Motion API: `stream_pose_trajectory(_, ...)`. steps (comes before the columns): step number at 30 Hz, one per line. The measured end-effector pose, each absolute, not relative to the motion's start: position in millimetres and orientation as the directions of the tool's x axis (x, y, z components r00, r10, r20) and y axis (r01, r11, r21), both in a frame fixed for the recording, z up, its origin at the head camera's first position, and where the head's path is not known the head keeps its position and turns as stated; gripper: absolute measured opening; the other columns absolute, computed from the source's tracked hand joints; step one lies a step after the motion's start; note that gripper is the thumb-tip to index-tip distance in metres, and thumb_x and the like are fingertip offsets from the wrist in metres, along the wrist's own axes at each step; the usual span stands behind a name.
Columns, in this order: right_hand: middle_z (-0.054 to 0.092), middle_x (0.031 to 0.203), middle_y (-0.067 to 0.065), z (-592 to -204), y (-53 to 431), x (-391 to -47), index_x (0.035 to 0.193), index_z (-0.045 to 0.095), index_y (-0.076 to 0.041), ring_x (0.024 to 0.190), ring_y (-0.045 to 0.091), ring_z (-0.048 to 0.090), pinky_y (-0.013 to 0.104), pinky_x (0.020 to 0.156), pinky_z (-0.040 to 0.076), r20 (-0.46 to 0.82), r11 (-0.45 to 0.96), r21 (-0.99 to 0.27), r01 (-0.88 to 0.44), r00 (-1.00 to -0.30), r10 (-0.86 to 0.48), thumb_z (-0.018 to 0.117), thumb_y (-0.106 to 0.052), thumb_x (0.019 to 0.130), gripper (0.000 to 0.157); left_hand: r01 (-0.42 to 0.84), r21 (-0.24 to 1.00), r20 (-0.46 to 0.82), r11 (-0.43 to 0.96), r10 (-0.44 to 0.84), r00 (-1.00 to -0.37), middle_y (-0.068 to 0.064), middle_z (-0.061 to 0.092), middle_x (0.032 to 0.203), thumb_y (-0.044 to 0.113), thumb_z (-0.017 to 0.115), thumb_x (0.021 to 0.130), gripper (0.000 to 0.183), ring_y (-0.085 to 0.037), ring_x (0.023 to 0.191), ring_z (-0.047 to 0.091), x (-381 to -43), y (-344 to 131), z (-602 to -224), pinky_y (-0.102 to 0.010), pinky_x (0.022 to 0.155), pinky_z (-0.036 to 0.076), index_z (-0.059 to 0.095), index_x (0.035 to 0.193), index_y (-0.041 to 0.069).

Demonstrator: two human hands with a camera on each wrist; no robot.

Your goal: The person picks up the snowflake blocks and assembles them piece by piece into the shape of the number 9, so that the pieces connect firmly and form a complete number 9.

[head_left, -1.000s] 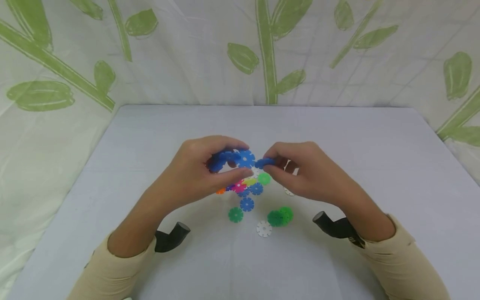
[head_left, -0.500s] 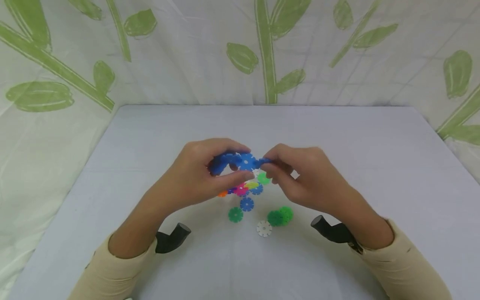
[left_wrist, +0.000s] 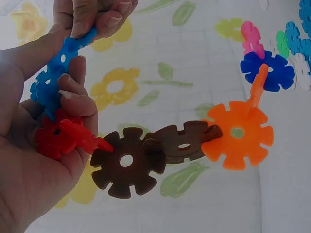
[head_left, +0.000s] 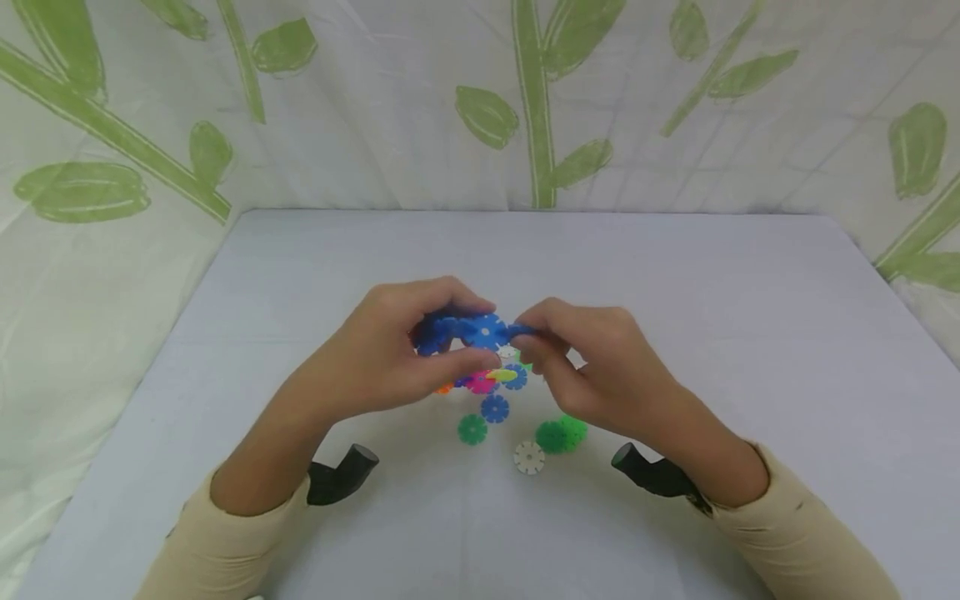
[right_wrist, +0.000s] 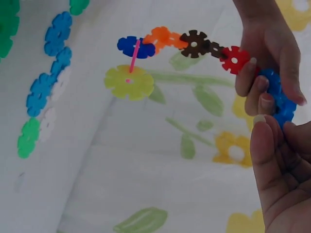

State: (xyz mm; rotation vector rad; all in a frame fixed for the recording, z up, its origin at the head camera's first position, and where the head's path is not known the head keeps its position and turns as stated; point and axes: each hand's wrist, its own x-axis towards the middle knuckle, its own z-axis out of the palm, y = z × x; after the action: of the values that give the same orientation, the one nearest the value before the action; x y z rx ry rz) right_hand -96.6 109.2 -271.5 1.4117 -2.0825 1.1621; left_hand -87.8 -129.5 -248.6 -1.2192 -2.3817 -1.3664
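Blue discs [head_left: 485, 332], linked in a chain, sit at center frame, gripped by the fingers of the left hand [head_left: 397, 346], while the right hand [head_left: 596, 354] pinches the end disc [left_wrist: 86, 38]; green discs [head_left: 553, 437] lie lower on the surface [head_left: 675, 267].

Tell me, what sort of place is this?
Perhaps a play or craft corner: there's a white table, a leafy cloth behind it, and bright notched discs, some slotted together.

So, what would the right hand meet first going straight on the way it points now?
The right hand would likely meet the blue disc between the thumb and forefinger of the left hand, though depth there is hard to judge.
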Motion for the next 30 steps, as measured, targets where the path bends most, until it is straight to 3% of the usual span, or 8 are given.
stream_pose_trajectory(5, 0.067, 0.083, 0.001, -272, 108, -99, 0.107, 0.063, 0.001, 0.068, 0.006, 0.064, 0.021, 0.066, 0.056, 0.654, 0.137, -0.483, -0.865, -0.461, -0.600, 0.072, 0.006, 0.088, 0.022, 0.704, 0.642, 0.463, 0.305, 0.578, -0.672, 0.006, 0.069, 0.097, 0.016, 0.084, 0.083, 0.038, -0.007, 0.075, 0.061, -87, -132, -246, -0.026, 0.065, 0.055, 0.069, 0.116, 0.007)
stream_pose_trajectory(10, 0.071, 0.093, 0.000, -277, 110, -105, 0.116, 0.060, -0.001, 0.079, 0.007, 0.067, 0.023, 0.065, 0.057, 0.567, 0.233, -0.514, -0.825, -0.531, -0.630, 0.077, 0.001, 0.086, 0.034, 0.722, 0.583, 0.475, 0.373, 0.564, -0.675, 0.002, 0.070, 0.110, 0.020, 0.084, 0.084, 0.040, -0.009, 0.092, 0.065, -87, -134, -246, -0.027, 0.078, 0.057, 0.070, 0.119, 0.007)
stream_pose_trajectory(16, 0.064, 0.094, 0.001, -309, 104, -121, 0.107, 0.071, -0.007, 0.082, 0.012, 0.060, 0.024, 0.068, 0.053, 0.287, 0.437, -0.405, -0.803, -0.566, -0.773, 0.074, -0.004, 0.090, 0.018, 0.702, 0.556, 0.463, 0.445, 0.535, -0.707, 0.004, 0.070, 0.106, 0.018, 0.083, 0.084, 0.035, -0.007, 0.082, 0.062, -85, -140, -242, -0.025, 0.065, 0.056, 0.071, 0.116, 0.009)
stream_pose_trajectory(20, 0.061, 0.098, 0.003, -326, 96, -121, 0.116, 0.072, -0.010, 0.087, 0.016, 0.058, 0.023, 0.075, 0.052, 0.002, 0.533, -0.290, -0.795, -0.558, -0.830, 0.072, -0.010, 0.093, 0.024, 0.691, 0.556, 0.442, 0.462, 0.539, -0.717, 0.003, 0.071, 0.108, 0.021, 0.083, 0.084, 0.036, -0.008, 0.089, 0.065, -85, -139, -242, -0.026, 0.072, 0.058, 0.071, 0.116, 0.010)
stream_pose_trajectory(23, 0.058, 0.102, 0.004, -332, 92, -120, 0.129, 0.069, -0.015, 0.088, 0.015, 0.057, 0.021, 0.075, 0.052, -0.151, 0.587, -0.222, -0.779, -0.567, -0.810, 0.073, -0.018, 0.093, 0.037, 0.687, 0.547, 0.433, 0.478, 0.541, -0.721, 0.002, 0.071, 0.110, 0.023, 0.084, 0.084, 0.037, -0.010, 0.094, 0.066, -85, -139, -242, -0.029, 0.077, 0.058, 0.071, 0.117, 0.010)
stream_pose_trajectory(27, 0.058, 0.107, 0.004, -336, 90, -120, 0.138, 0.063, -0.021, 0.091, 0.015, 0.059, 0.023, 0.078, 0.053, -0.215, 0.637, -0.188, -0.747, -0.602, -0.769, 0.073, -0.022, 0.093, 0.046, 0.686, 0.544, 0.428, 0.484, 0.543, -0.722, 0.001, 0.071, 0.110, 0.023, 0.084, 0.084, 0.037, -0.011, 0.095, 0.066, -85, -139, -242, -0.029, 0.078, 0.058, 0.071, 0.116, 0.010)
stream_pose_trajectory(30, 0.059, 0.106, 0.004, -338, 91, -121, 0.136, 0.063, -0.018, 0.092, 0.016, 0.059, 0.027, 0.079, 0.053, -0.202, 0.654, -0.201, -0.729, -0.623, -0.756, 0.069, -0.020, 0.096, 0.041, 0.685, 0.545, 0.427, 0.484, 0.543, -0.723, 0.001, 0.071, 0.110, 0.024, 0.084, 0.084, 0.038, -0.011, 0.095, 0.066, -85, -139, -242, -0.029, 0.078, 0.058, 0.071, 0.117, 0.010)
